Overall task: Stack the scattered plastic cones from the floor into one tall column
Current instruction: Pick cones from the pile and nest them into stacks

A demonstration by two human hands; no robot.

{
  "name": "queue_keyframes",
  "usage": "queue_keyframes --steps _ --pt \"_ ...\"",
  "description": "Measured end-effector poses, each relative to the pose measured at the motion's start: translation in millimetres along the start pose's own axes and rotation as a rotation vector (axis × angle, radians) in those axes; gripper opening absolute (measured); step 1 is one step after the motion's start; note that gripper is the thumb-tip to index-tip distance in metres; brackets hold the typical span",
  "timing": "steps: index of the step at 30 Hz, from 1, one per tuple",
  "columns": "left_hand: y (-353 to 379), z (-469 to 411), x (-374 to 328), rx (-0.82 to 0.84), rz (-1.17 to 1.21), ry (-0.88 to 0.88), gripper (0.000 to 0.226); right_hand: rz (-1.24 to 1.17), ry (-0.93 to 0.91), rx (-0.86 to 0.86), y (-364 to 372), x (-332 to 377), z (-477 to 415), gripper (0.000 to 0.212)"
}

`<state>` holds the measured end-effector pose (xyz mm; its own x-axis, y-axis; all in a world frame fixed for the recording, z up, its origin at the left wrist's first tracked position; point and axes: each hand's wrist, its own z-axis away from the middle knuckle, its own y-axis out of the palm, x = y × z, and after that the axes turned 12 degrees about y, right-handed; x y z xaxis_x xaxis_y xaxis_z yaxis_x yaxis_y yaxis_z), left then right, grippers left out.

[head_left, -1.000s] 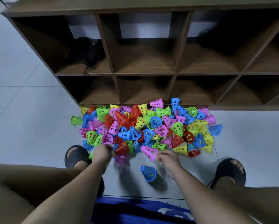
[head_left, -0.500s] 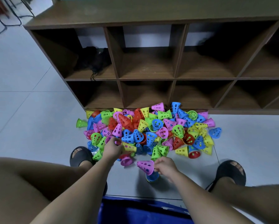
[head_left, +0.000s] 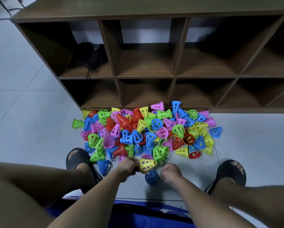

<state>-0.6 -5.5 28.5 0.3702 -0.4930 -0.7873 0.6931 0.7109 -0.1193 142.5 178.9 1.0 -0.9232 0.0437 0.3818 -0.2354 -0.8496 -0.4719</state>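
One yellow cone (head_left: 147, 165) in left hand (head_left: 128, 167) | upper-left cubby (head_left: 55, 46): dark bundle (head_left: 88, 56)

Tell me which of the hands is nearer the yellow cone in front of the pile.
Left. The left hand grips the yellow cone at its left end; the right hand is apart from it, lower right, beside the blue cone.

Cone pile (head_left: 146, 132) shows red, blue, green, yellow, pink, all perforated. At its 6 o'clock: yellow cone (head_left: 147, 165), blue cone (head_left: 151, 177). Shelf unit (head_left: 146, 63) is dark brown woodgrain.
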Motion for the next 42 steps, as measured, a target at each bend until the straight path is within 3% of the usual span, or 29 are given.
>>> queue_keyframes --steps 4,10,16,21,24,30,37,42 --pt "9.2 -9.3 5.4 -0.121 0.109 -0.054 0.029 -0.012 -0.034 0.031 3.0 6.7 -2.8 0.008" --pt "-6.8 -21.7 19.9 -0.267 0.086 -0.147 0.020 -0.003 -0.012 -0.010 11.9 10.2 -20.4 0.009" --pt "-2.8 -28.3 22.6 -0.277 0.078 -0.193 0.020 -0.091 -0.062 0.079 17.1 20.6 -43.1 0.043" --pt "-5.3 -36.1 28.2 -0.255 0.029 -0.211 0.017 -0.088 -0.039 0.162 17.4 26.6 -64.4 0.054" --pt "-10.4 -37.8 27.5 -0.256 0.012 -0.204 0.016 -0.118 -0.009 0.128 16.2 23.5 -76.7 0.047" --pt "-15.7 -38.9 27.2 -0.246 -0.022 -0.181 0.015 -0.202 -0.005 -0.057 6.2 25.0 -67.4 0.009" --pt "-1.8 -29.6 10.0 -0.199 -0.039 -0.059 0.020 -0.433 0.009 -0.032 -5.7 31.5 -39.4 0.018" --pt "6.0 -20.4 0.5 -0.179 -0.048 0.011 0.014 -0.789 0.076 0.176 -17.0 32.1 -21.6 0.018"
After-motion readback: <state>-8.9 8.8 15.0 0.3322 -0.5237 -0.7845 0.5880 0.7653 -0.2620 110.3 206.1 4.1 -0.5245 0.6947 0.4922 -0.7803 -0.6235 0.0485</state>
